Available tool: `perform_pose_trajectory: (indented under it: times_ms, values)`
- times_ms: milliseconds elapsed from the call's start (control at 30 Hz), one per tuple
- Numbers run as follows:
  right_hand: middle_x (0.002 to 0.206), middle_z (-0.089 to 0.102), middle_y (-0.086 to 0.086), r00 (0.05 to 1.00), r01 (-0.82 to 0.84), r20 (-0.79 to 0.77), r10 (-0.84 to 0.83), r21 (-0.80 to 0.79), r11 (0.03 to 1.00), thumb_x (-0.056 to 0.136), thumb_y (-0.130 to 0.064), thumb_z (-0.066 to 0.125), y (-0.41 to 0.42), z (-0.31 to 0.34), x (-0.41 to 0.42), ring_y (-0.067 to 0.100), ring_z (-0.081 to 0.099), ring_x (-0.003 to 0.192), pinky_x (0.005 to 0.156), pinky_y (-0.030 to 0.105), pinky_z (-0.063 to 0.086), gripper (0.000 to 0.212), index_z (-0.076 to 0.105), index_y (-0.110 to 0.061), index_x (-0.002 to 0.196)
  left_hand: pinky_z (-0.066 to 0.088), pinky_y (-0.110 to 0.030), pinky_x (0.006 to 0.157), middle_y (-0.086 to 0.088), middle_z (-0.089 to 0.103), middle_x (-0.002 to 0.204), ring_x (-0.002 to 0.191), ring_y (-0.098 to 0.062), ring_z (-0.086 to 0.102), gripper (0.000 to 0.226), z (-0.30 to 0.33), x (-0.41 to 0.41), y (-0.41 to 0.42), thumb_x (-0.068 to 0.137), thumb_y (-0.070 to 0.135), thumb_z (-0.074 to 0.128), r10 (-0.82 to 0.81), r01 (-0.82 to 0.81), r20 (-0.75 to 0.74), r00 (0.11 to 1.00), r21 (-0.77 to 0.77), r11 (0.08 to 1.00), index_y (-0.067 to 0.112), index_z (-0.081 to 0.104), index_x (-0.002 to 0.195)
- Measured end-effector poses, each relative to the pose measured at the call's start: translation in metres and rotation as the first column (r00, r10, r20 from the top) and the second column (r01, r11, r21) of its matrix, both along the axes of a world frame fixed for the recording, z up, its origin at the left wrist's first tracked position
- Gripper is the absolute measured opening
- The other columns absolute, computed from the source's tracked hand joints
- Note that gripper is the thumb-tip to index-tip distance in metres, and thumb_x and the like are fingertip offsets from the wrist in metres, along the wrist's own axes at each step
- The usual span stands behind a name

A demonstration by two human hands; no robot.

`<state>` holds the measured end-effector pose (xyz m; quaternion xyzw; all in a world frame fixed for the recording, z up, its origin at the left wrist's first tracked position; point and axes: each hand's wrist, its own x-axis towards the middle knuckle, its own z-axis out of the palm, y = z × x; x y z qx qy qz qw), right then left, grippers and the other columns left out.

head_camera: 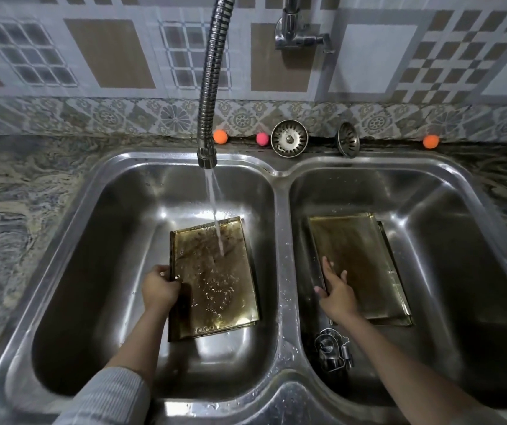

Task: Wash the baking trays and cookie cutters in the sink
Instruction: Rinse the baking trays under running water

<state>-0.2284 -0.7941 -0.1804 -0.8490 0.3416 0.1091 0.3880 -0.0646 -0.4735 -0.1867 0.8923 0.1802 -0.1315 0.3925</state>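
Left hand (159, 289) grips wet tray (215, 277) in left basin (117, 228).

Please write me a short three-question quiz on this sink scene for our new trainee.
1. True or false: water from the tap is falling on the tray in the left basin.
2. Which hand grips a tray by its edge? A) left hand B) right hand
3. Fill in: the cookie cutters lie in the ____ basin, nearer the person than the tray in the right basin.

Key: 1 true. 2 A; the right hand only rests open on its tray. 3 right.
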Motion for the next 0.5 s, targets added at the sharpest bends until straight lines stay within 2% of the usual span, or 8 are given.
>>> perform_pose_trajectory:
  times_ms: [100, 200, 267, 367, 500]
  values:
    - [0.160, 0.008, -0.010, 1.000, -0.012, -0.001, 0.012, -0.012, 1.000, 0.095, -0.015, 0.056, -0.001, -0.002, 0.000, 0.024, -0.008, 0.147, 0.113, 0.060, 0.022, 0.078, 0.006, -0.041, 0.149, 0.055, -0.040, 0.069, -0.013, 0.070, 0.090, 0.082, -0.034, 0.065, 0.031, 0.002, -0.002, -0.002, 0.072, 0.002, 0.066, -0.090, 0.082, 0.047, 0.995, 0.157, 0.984, 0.013, 0.063, 0.102]
    - [0.160, 0.009, -0.009, 1.000, -0.019, 0.002, 0.019, -0.015, 1.000, 0.094, -0.016, 0.056, -0.002, -0.003, -0.001, 0.025, -0.008, 0.147, 0.112, 0.060, 0.023, 0.079, 0.006, -0.041, 0.149, 0.048, -0.035, 0.059, -0.015, 0.067, 0.087, 0.079, -0.035, 0.063, 0.020, 0.004, -0.003, -0.005, 0.074, 0.004, 0.063, -0.189, 0.171, 0.034, 0.981, 0.295, 0.940, 0.010, 0.065, 0.093]
    - [0.160, 0.009, -0.008, 1.000, -0.021, 0.004, 0.021, -0.014, 1.000, 0.094, -0.015, 0.056, -0.003, -0.003, -0.002, 0.025, -0.007, 0.147, 0.113, 0.059, 0.022, 0.078, 0.006, -0.040, 0.150, 0.046, -0.035, 0.060, -0.017, 0.066, 0.092, 0.082, -0.038, 0.062, 0.021, 0.006, -0.004, -0.008, 0.075, 0.004, 0.060, -0.227, 0.199, 0.035, 0.973, 0.367, 0.909, 0.008, 0.068, 0.093]
    - [0.160, 0.008, -0.008, 1.000, -0.025, 0.011, 0.026, -0.013, 1.000, 0.094, -0.015, 0.057, -0.002, -0.004, -0.002, 0.027, -0.007, 0.147, 0.114, 0.059, 0.020, 0.079, 0.007, -0.038, 0.150, 0.052, -0.040, 0.070, -0.020, 0.064, 0.098, 0.088, -0.039, 0.061, 0.024, 0.008, -0.002, -0.013, 0.074, 0.001, 0.057, -0.253, 0.218, 0.026, 0.967, 0.429, 0.876, 0.004, 0.067, 0.096]
    - [0.159, 0.005, -0.011, 1.000, -0.026, 0.007, 0.026, -0.013, 1.000, 0.093, -0.014, 0.058, 0.000, -0.005, -0.002, 0.026, -0.009, 0.146, 0.113, 0.061, 0.018, 0.080, 0.006, -0.038, 0.150, 0.050, -0.039, 0.067, -0.022, 0.065, 0.090, 0.087, -0.041, 0.061, 0.017, 0.013, -0.002, -0.017, 0.075, -0.001, 0.057, -0.238, 0.209, 0.009, 0.971, 0.447, 0.870, -0.001, 0.064, 0.090]
